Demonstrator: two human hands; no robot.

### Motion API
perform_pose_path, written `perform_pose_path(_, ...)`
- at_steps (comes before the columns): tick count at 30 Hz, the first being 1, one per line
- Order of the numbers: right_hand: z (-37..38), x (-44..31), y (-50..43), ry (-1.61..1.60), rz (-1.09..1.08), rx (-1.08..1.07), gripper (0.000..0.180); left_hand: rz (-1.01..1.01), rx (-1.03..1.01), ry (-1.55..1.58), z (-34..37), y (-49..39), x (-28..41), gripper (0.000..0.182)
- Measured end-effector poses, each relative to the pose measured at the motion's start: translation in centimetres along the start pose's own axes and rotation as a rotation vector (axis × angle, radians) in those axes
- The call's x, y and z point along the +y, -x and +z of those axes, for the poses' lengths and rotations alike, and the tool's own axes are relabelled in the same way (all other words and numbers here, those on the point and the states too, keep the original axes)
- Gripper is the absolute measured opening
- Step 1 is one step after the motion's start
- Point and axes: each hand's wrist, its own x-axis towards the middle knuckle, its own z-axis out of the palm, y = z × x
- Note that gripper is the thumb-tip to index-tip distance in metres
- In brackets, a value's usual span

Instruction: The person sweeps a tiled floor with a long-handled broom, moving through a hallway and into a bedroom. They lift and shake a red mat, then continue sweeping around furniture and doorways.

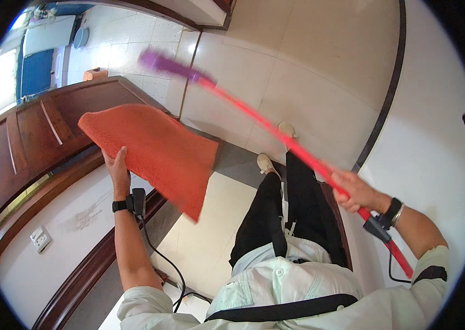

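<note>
An orange mat hangs in the air at the left, its near edge pinched in my left hand, with the thumb on top. My right hand is closed around a red pole that runs diagonally across the view. At the pole's far upper end is a purple fitting, blurred; whether it is a broom or mop part I cannot tell. The pole's lower end reaches past my right wrist. The mat and the pole are apart.
A dark wooden panelled door stands at the left, above a white wall with a socket. Beyond it are an orange stool and a blue basin. A dark stone threshold crosses the tiled floor by my feet. A white wall rises on the right.
</note>
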Motion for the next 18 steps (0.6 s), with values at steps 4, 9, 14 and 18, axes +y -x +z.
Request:
perform_pose_path(4,0.3,0.0,0.6,-0.088,-0.101,0.094,0.058,0.029,0.000,-0.067,0.7,-0.1,-1.5,0.056)
perform_pose_path(9,2.8,5.9,0.8,0.005,0.260,-0.223,0.057,0.090,-0.015,-0.138,3.7,-2.4,-4.3,0.047)
perform_pose_path(14,1.3,4.1,0.5,0.042,0.186,-0.134,0.051,-0.009,0.127,-0.107,-0.3,-0.5,-4.8,0.042)
perform_pose_path(18,0.0,-0.1,-0.1,0.058,-0.039,0.100,0.055,0.053,0.069,-0.202,-2.6,1.7,-3.7,0.049)
